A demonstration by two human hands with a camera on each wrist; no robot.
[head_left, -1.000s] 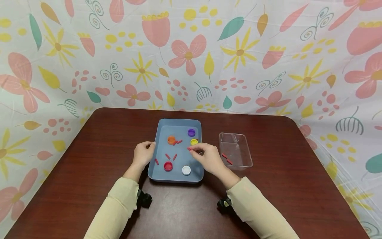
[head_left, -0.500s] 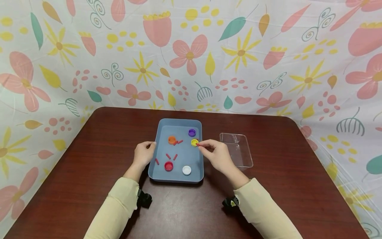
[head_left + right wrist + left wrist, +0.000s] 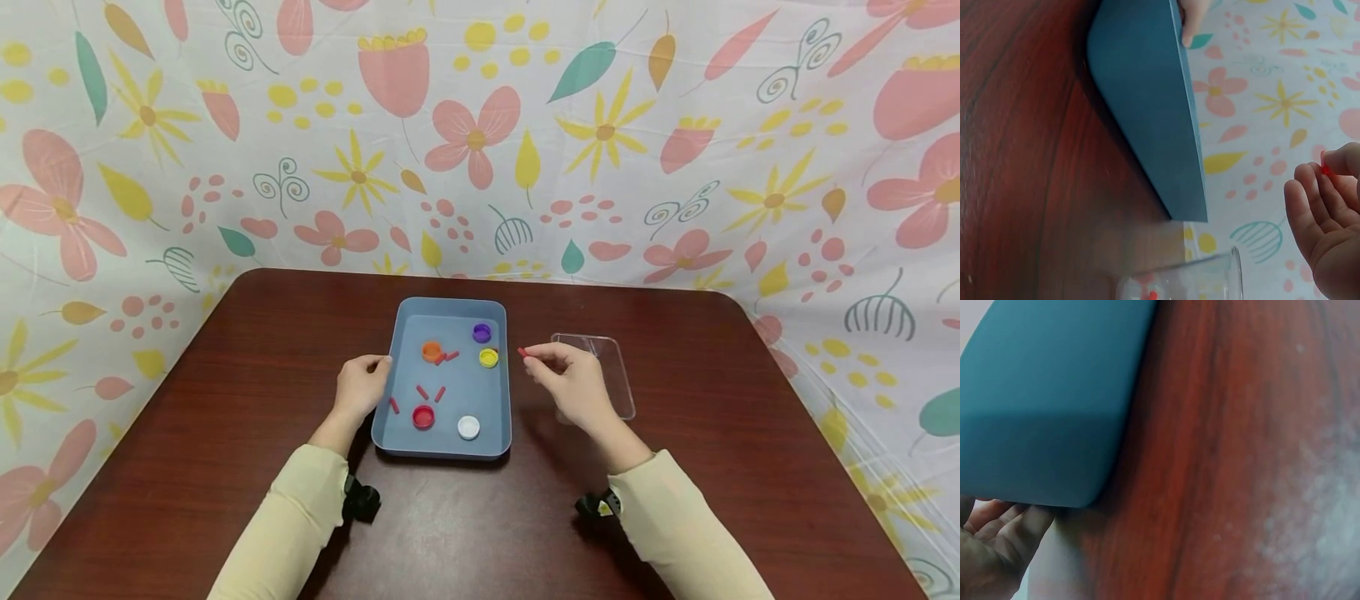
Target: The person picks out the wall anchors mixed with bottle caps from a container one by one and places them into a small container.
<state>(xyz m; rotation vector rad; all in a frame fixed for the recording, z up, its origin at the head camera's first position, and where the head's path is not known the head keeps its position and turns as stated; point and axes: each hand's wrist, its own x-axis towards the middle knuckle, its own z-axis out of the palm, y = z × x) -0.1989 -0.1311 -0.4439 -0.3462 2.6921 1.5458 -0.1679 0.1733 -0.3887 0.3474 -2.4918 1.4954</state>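
A blue-grey tray (image 3: 450,450) lies on the table, and my left hand (image 3: 362,385) grips its left rim with the thumb at the edge. In the left wrist view, the left hand's fingers (image 3: 1019,534) touch the tray's outer side. My right hand (image 3: 576,385) pinches a short red stick (image 3: 522,352) just off the tray's right edge. Bottle caps rest in the tray: orange (image 3: 431,352), purple cap (image 3: 482,333), yellow cap (image 3: 488,358), red cap (image 3: 423,417) and white cap (image 3: 468,428). Several red sticks (image 3: 440,394) lie loose among them.
A clear plastic box (image 3: 621,379) stands right of the tray, partly hidden by the right hand; something red (image 3: 1153,295) shows in it in the right wrist view. The brown table (image 3: 247,375) reaches back to a floral cloth (image 3: 472,142).
My right hand has moved right, from above the tray to between tray and clear box, still pinching the red stick. The left hand and the caps have stayed put.
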